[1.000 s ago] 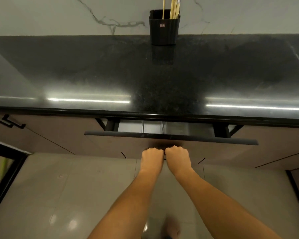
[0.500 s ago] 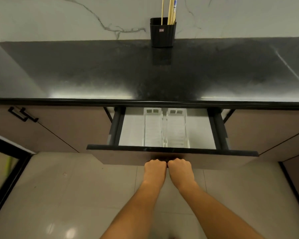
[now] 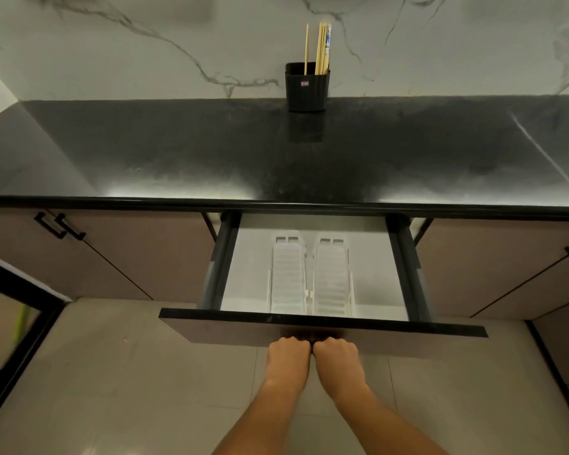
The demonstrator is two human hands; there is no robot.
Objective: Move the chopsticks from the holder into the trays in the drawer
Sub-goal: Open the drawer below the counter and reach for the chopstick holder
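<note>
A black ribbed holder (image 3: 306,90) stands at the back of the dark counter against the marble wall, with several wooden chopsticks (image 3: 322,49) upright in it. Below the counter the drawer (image 3: 322,328) is pulled far out. Two white ribbed trays lie side by side inside it, the left tray (image 3: 288,279) and the right tray (image 3: 330,280), both with nothing in them. My left hand (image 3: 288,354) and my right hand (image 3: 337,356) sit knuckle to knuckle under the drawer front's lower edge, fingers curled round its pull, which is hidden.
The black stone counter (image 3: 211,152) stretches wide to both sides of the holder. Cabinet doors with black handles (image 3: 58,226) flank the drawer. A black-framed glass door (image 3: 10,326) stands at the left over the pale tiled floor.
Both hands have pulled the drawer from barely ajar to far out, uncovering the two white trays. The holder and chopsticks have stayed where they were.
</note>
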